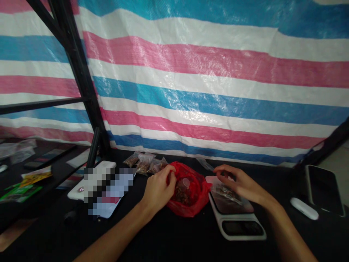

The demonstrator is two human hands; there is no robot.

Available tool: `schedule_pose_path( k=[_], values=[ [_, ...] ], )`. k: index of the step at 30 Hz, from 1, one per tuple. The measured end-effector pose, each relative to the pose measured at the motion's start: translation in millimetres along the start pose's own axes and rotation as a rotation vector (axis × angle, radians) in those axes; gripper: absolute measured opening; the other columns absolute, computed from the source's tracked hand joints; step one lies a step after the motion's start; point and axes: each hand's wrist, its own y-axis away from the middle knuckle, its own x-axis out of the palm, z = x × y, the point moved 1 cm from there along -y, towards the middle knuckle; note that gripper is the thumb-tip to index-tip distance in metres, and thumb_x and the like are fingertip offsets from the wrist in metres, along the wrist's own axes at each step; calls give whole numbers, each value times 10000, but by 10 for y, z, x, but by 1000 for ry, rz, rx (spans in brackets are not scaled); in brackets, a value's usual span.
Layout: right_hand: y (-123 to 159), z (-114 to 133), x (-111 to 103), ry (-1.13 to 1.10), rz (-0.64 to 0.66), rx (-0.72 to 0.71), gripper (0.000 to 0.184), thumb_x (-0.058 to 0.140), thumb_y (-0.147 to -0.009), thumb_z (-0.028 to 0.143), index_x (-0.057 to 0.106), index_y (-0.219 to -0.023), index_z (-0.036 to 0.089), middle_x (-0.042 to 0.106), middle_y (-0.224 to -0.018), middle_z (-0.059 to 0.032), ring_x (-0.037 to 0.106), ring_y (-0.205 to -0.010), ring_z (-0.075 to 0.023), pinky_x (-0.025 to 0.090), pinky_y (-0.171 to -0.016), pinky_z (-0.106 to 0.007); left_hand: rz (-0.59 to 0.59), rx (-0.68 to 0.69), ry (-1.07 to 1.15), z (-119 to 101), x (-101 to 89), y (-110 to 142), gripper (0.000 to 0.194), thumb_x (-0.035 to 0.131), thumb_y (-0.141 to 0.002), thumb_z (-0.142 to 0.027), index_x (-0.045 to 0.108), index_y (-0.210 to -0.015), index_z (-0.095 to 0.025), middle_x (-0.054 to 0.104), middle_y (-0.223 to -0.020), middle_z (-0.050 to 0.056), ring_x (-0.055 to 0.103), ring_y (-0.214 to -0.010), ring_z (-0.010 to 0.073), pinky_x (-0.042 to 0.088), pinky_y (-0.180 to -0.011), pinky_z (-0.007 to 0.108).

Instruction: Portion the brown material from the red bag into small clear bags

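Note:
A red plastic bag (pixel 200 203), open at the top, holds dried brown bits and a small clear round scoop or cup (pixel 186 182). At its left rim my left hand (pixel 158 187) is closed, its fingers pinching the red plastic. My right hand (pixel 240 182) hovers over the kitchen scale (pixel 222 209), fingers loosely bent and apart. Under it, a small clear bag (pixel 226 192) with brown contents lies on the scale's plate. Whether the fingertips touch this bag is hard to see. The scale's display (pixel 242 228) looks dark.
Several filled clear bags (pixel 144 163) lie behind the red bag. An empty-looking clear bag (pixel 205 163) is near the striped sheet (pixel 191 91). Left are a white box (pixel 105 169) and blurred packet (pixel 109 207); right, a white case (pixel 304 208) and phone (pixel 325 189).

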Motion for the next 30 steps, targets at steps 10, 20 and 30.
schedule_pose_path(
  k=[10, 20, 30],
  values=[
    [90, -35, -131, -3, 82, 33, 599, 658, -823, 590, 610, -1305, 237, 658, -1197, -103, 619, -1083, -305, 505, -918, -403, -73, -134, -6, 24, -38, -32, 157, 481, -937, -257, 638, -945, -266, 736, -781, -27, 699, -702, 175, 375, -644, 260],
    [145, -157, -123, 92, 231, 141, 802, 757, -708, 589, 532, -1394, 239, 592, -1194, -117, 587, -1096, -322, 493, -968, -463, -179, -75, 19, 53, -8, -13, 132, 513, -907, -227, 641, -899, -258, 689, -705, -45, 646, -632, 150, 387, -618, 250],
    [143, -52, -73, -95, 248, 147, 657, 760, -742, 530, 549, -1291, 238, 612, -937, -20, 610, -867, -219, 517, -740, -327, -247, 281, 130, -30, -37, 21, 153, 497, -883, -109, 594, -847, -223, 639, -823, 21, 594, -859, 209, 463, -789, 337]
  ],
)
